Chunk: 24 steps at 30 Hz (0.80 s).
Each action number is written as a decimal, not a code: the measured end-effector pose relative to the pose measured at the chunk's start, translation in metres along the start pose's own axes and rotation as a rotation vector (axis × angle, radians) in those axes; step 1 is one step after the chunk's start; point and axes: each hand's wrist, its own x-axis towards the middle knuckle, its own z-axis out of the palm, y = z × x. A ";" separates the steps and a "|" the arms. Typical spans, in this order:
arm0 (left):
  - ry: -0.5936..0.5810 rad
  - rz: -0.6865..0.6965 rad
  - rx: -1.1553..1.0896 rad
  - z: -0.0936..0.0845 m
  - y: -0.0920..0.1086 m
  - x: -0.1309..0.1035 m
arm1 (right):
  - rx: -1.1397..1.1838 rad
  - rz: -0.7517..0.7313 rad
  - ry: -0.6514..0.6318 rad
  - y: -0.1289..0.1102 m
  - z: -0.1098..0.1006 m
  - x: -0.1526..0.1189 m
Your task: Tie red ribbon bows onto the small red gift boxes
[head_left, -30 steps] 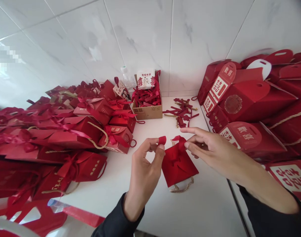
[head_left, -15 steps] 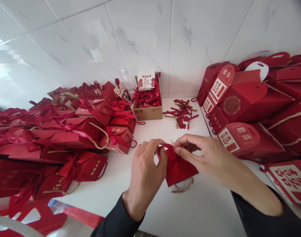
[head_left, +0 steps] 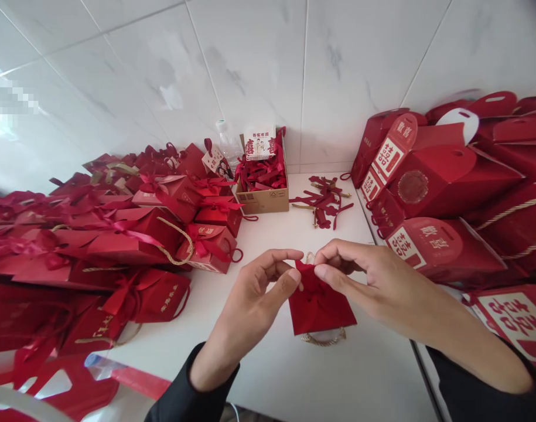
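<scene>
A small red gift box (head_left: pixel 323 310) with a twisted cord handle (head_left: pixel 324 339) at its near side sits on the white table before me. Across its top runs a red ribbon (head_left: pixel 306 269), bunched into a bow. My left hand (head_left: pixel 254 299) is at the left side of the bow, fingers curled round the ribbon's edge; a gap shows between thumb and forefinger tips. From the right, my right hand (head_left: pixel 359 275) pinches the ribbon between thumb and forefinger. The fingers hide part of the bow.
Many red gift boxes with bows (head_left: pixel 149 234) crowd the left. Larger red boxes (head_left: pixel 452 176) are stacked right. At the back stand a cardboard box (head_left: pixel 263 200) of red ribbons and a clear bottle (head_left: pixel 226 140), beside loose dark red tags (head_left: pixel 324 202).
My left hand has turned and its thumb has come up to the ribbon. The gift box has swung slightly, now lying squarer to me. My right hand has shifted slightly, still pinching.
</scene>
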 end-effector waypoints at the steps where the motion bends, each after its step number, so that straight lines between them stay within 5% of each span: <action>1: 0.002 0.017 0.072 -0.001 -0.001 0.000 | 0.003 0.011 -0.007 0.000 -0.001 0.000; 4: 0.025 0.051 0.224 -0.002 -0.005 -0.001 | -0.005 0.043 -0.005 0.002 -0.003 -0.001; 9: 0.102 -0.016 0.038 0.005 -0.013 -0.001 | -0.100 0.094 0.019 0.006 -0.004 -0.001; 15: 0.361 0.164 0.096 0.015 -0.023 0.001 | -0.199 -0.002 0.086 0.007 -0.004 0.002; 24: 0.208 0.157 -0.099 0.026 -0.026 0.007 | -0.298 -0.053 0.172 0.009 -0.005 -0.001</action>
